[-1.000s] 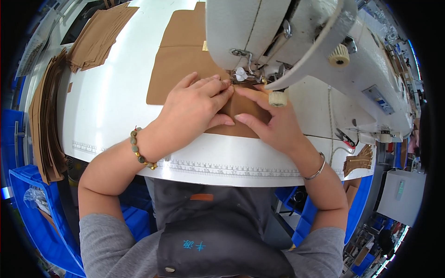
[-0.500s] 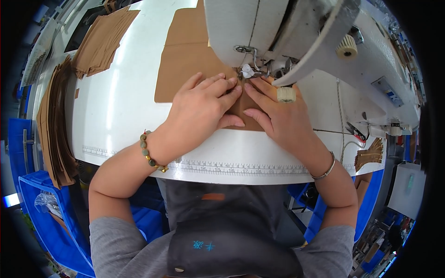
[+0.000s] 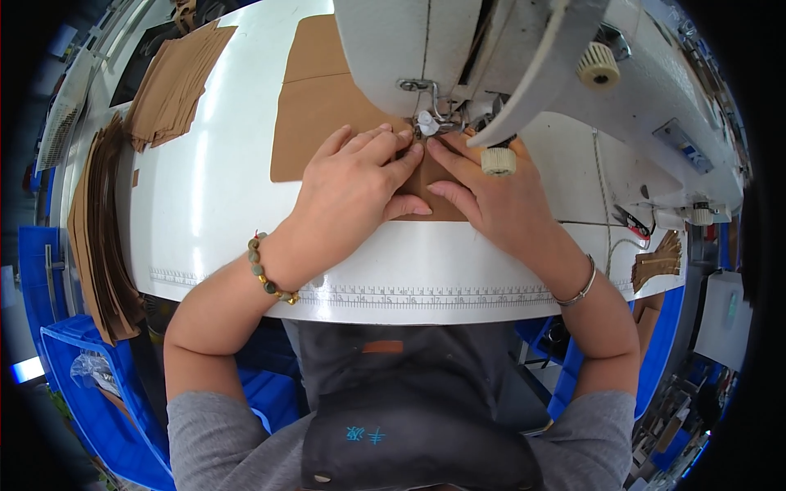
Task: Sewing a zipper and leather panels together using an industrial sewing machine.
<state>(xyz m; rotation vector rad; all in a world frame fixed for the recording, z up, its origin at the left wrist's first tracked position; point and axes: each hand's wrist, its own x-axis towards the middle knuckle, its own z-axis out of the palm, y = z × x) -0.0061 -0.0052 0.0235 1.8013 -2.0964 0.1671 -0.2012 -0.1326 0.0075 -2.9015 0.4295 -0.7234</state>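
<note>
My left hand (image 3: 352,184) lies over a brown sheet piece (image 3: 422,209), fingers flat and bent slightly, their tips beside the presser foot (image 3: 426,123) of the white sewing machine (image 3: 377,49). My right hand (image 3: 499,204) rests on the same piece to the right of the foot, fingers spread, some tips hidden behind the machine's guard and knob. Both thumbs point inward near the piece's near edge. The piece extends beyond my left fingers as a larger brown panel (image 3: 311,114). The stitching point is partly hidden by fingers and metal parts.
Brown cut pieces lie in stacks at back left (image 3: 172,82) and along the left (image 3: 102,221). Small scissors (image 3: 634,229) and small brown pieces (image 3: 655,262) are at right. A printed ruler (image 3: 393,295) runs along the white table's front edge. Blue bins (image 3: 98,409) stand below.
The near edge of the brown piece has moved slightly away from me, toward the machine, with both hands moving along with it. The camera view has shifted a little.
</note>
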